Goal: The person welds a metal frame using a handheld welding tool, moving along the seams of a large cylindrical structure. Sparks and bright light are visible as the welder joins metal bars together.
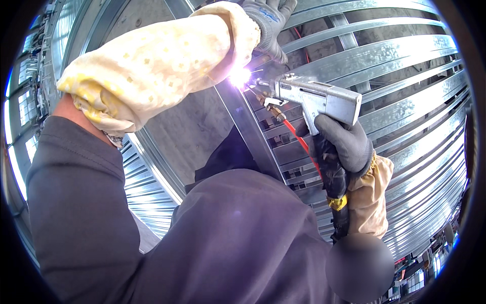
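Note:
My right hand (pixel 346 143), in a grey glove, is wrapped round the grip of a silver pistol-shaped welding gun (pixel 316 99). A glaring violet-white arc (pixel 240 77) burns off the gun's tip, against the upper end of a flat metal bar (pixel 255 139). Beyond the arc, my left hand (pixel 271 28) lies on the metal frame with its fingers apart, partly cut off by the top edge. It wears a grey glove too. A cream patterned sleeve cover (pixel 162 63) hides much of the left forearm. Glare hides the exact spot where tip and bar meet.
Rows of shiny metal slats (pixel 387 63) with cross-pieces fill the right side. A red hose (pixel 298 137) runs from a brass fitting (pixel 277 113) below the gun, and a black cable (pixel 336 202) hangs under my right hand. More ribbed metal (pixel 144 187) stands at lower left.

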